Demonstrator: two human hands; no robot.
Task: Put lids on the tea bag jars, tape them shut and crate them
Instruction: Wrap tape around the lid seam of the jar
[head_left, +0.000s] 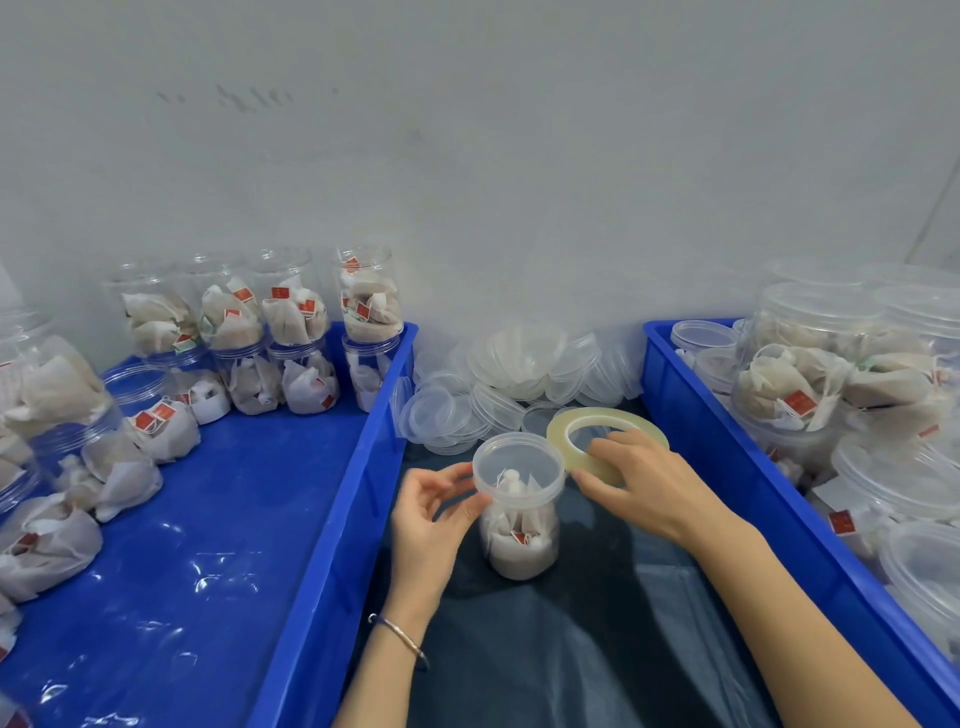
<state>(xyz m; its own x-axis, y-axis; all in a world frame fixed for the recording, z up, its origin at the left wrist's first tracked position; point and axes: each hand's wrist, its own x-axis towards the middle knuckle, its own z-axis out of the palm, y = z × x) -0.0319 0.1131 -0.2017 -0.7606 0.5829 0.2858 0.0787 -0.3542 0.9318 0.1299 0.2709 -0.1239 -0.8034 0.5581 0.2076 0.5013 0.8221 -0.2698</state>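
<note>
Right hand (641, 480) curled over tape roll (607, 441), gripping its near rim, touching lid (518, 467) at jar's three o'clock. Left hand (434, 512) pinching lid edge at nine o'clock. Jar (519, 535) upright between both, axis vertical, on dark table (597, 649). Probably taping next; right hand nearer. Crate (691, 415) for finished jars further toward three o'clock.

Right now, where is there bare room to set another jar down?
The left crate has open blue floor in front of its jars. The dark cloth nearer than the lidded jar, between the forearms, is bare too. It is crowded behind, where loose lids pile up, and the right crate is packed.
</note>
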